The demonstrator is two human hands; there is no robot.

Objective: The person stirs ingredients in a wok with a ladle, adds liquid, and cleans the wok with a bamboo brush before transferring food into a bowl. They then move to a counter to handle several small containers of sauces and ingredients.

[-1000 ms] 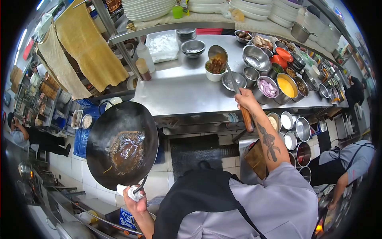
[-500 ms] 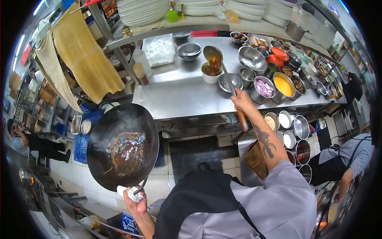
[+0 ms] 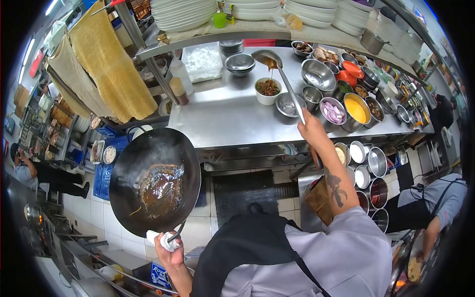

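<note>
My left hand [image 3: 169, 251] is closed round the handle of a black wok [image 3: 148, 143], with a white cloth [image 3: 157, 238] between hand and handle. Brown sauce [image 3: 161, 185] and one thin yellow strip lie in the wok, which is tilted. My right hand [image 3: 312, 129] grips a long-handled ladle [image 3: 269, 58], whose bowl is raised above the counter. Brown sauce runs in thin strands from the ladle into a white bowl [image 3: 267, 99] filled with dark food and some green bits. Beside that bowl stands a metal bowl [image 3: 288, 105].
The steel counter [image 3: 213, 123] carries onions [image 3: 332, 113], a yellow liquid [image 3: 357, 109] and several metal bowls. Stacked white plates [image 3: 183, 15] stand on the shelf overhead. Cloths [image 3: 111, 69] hang at left. One person [image 3: 425, 198] works at right; another [image 3: 44, 173] stands far left.
The ladle has risen and tipped, and its thick pour has thinned to strands. My right hand has shifted slightly right and down in view. The co-worker's arm at right has moved down.
</note>
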